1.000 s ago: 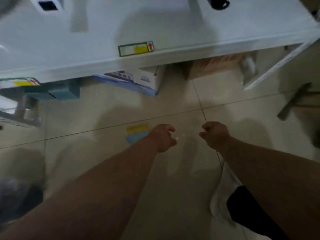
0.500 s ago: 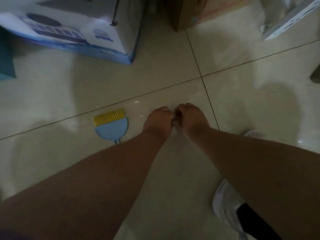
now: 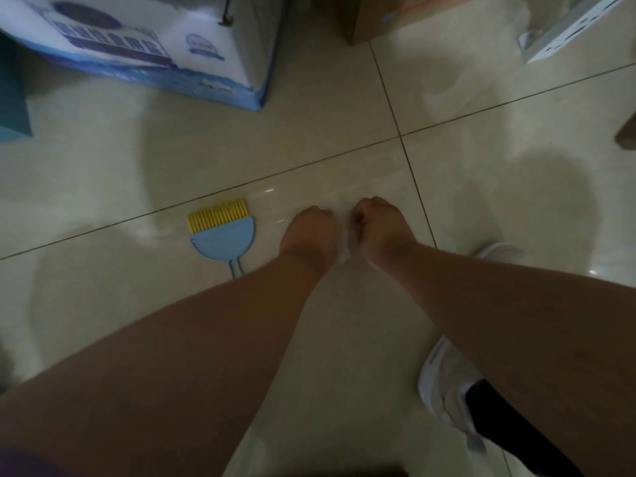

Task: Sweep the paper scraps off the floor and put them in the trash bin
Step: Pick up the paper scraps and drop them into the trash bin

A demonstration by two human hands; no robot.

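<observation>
Your left hand (image 3: 307, 234) and right hand (image 3: 380, 227) hang over the tiled floor (image 3: 103, 297), fingers curled under; what they clasp cannot be told. A pale paper scrap (image 3: 344, 253) shows between the wrists. The small blue brush (image 3: 223, 230) lies just left of your left hand, long axis running away from you, yellow bristles pointing toward the printed carton (image 3: 144, 46). Open tile lies between them.

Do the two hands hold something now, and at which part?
It cannot be told for sure. Left hand and right hand are both curled, with something pale and blurred between them. The small brush lies untouched on the floor.
</observation>
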